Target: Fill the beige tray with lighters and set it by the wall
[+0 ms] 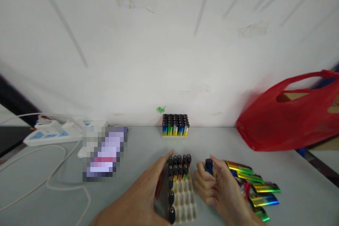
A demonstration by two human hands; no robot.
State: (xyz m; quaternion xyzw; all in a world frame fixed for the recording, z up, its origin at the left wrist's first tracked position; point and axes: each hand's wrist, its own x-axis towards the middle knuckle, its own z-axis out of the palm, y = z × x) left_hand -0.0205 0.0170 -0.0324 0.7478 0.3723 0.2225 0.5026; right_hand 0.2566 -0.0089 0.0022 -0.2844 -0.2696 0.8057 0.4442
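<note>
I hold the part-filled tray (186, 198) with the left hand (144, 194), fingers spread wide; over the link, the right hand (215, 185) shows fingers curled closed around one lighter (209, 165).

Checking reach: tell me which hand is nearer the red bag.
Right. The right hand, closed around a lighter, is in front and left of the red bag; the left hand is farther left, beside the tray.

Glossy, metallic-looking lighters (265, 200), matt tabletop (141, 153)
</note>
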